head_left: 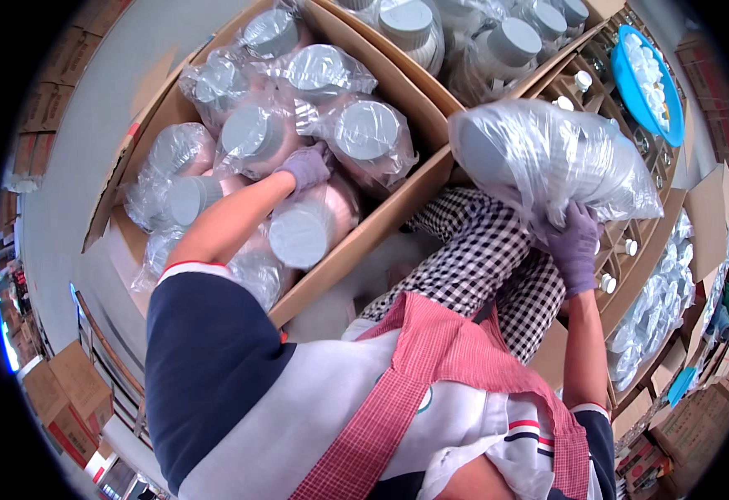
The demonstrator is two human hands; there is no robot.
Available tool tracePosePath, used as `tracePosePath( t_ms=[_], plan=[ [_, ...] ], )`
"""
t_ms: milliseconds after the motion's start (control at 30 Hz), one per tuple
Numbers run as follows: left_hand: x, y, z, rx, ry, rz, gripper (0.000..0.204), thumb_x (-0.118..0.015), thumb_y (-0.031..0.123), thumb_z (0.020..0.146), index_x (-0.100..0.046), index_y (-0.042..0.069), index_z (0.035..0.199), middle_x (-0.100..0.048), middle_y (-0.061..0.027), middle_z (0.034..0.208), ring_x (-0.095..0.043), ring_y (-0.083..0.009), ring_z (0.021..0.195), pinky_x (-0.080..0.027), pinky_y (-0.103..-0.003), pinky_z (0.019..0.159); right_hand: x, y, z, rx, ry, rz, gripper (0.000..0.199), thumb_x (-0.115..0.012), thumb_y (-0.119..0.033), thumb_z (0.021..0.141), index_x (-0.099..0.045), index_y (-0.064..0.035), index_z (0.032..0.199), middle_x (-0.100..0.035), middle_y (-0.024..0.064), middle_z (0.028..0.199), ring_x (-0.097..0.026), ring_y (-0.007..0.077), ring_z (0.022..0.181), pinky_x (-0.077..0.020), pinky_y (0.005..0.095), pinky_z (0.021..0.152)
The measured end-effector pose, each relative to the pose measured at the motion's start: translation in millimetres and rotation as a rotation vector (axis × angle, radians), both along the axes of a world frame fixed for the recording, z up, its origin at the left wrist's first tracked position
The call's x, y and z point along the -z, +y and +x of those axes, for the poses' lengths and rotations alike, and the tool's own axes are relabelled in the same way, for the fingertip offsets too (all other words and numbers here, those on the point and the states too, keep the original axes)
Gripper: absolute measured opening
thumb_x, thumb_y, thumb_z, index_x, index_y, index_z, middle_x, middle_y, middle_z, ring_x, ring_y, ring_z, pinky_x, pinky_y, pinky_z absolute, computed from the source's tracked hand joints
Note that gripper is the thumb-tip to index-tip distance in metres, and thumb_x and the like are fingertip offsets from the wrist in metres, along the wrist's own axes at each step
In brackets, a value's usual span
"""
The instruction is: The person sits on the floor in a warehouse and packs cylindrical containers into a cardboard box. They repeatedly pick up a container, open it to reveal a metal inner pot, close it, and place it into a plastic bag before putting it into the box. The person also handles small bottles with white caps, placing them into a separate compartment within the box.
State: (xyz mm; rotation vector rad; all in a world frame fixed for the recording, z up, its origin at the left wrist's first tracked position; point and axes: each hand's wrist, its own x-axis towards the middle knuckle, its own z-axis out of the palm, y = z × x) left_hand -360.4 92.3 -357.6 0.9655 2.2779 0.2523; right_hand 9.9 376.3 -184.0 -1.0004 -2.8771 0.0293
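Two gloved hands at work among plastic-wrapped jars with grey lids.

The left hand point(304, 167), in a purple glove, reaches into the cardboard box point(398, 208) toward 11 o'clock, its fingers curled down between wrapped jars; whether they grip one cannot be told. A wrapped jar point(310, 221) lies just below that hand at 6 o'clock, another point(370, 133) close at 2 o'clock. The right hand point(577, 242) is closed on the gathered plastic of a bagged jar point(539, 158), which bulges above the fingers toward 11 o'clock. A blue basket point(627, 83) sits at 1 o'clock.
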Motion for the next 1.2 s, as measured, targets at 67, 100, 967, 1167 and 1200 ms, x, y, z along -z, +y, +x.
tracePosePath(
  t_ms=[67, 100, 967, 1167, 1200],
  plan=[
    [-8, -24, -18, 0.100, 0.064, 0.187, 0.038, -0.056, 0.023, 0.084, -0.060, 0.000, 0.113, -0.065, -0.0219, 0.106, -0.062, -0.0379, 0.100, -0.047, -0.044, 0.091, -12, 12, 11, -0.013, 0.109, -0.075, 0.033, -0.075, -0.023, 0.072, -0.065, -0.0029, 0.097, -0.063, 0.0164, 0.089, -0.060, 0.0329, 0.085, -0.0479, 0.0438, 0.079],
    [-41, -28, -35, 0.039, -0.152, 0.239, 0.038, -0.056, 0.020, 0.085, -0.057, -0.002, 0.116, -0.065, -0.0200, 0.107, -0.062, -0.0342, 0.100, -0.048, -0.043, 0.090, -25, 11, 13, 0.023, 0.155, -0.101, 0.035, -0.074, -0.021, 0.074, -0.064, -0.0012, 0.100, -0.064, 0.0152, 0.089, -0.060, 0.0287, 0.083, -0.0488, 0.0402, 0.077],
    [-363, -317, -14, -0.570, 0.314, 0.929, 0.039, -0.062, 0.017, 0.090, -0.057, 0.002, 0.126, -0.062, -0.0108, 0.118, -0.061, -0.0188, 0.107, -0.048, -0.032, 0.095, 38, -134, -198, -0.739, -0.193, -0.956, 0.057, -0.070, -0.018, 0.078, -0.052, -0.0015, 0.130, -0.064, 0.0178, 0.115, -0.062, 0.0254, 0.106, -0.0465, 0.0340, 0.094],
    [-376, -248, 38, -0.511, 0.133, 1.186, 0.039, -0.062, 0.016, 0.091, -0.057, 0.003, 0.127, -0.062, -0.0108, 0.121, -0.059, -0.0185, 0.112, -0.046, -0.032, 0.098, 48, -107, -175, -0.494, 0.148, -0.900, 0.065, -0.071, -0.031, 0.081, -0.047, -0.0142, 0.138, -0.063, 0.0199, 0.119, -0.060, 0.0305, 0.112, -0.0455, 0.0369, 0.097],
    [-376, -225, 51, -0.497, 0.072, 1.234, 0.039, -0.062, 0.015, 0.092, -0.056, 0.003, 0.128, -0.061, -0.0111, 0.122, -0.058, -0.0187, 0.114, -0.046, -0.032, 0.098, 33, -87, -155, -0.485, 0.348, -1.002, 0.055, -0.065, -0.020, 0.089, -0.046, -0.0103, 0.140, -0.056, 0.0077, 0.128, -0.057, 0.0159, 0.108, -0.0472, 0.0302, 0.092]
  ],
)
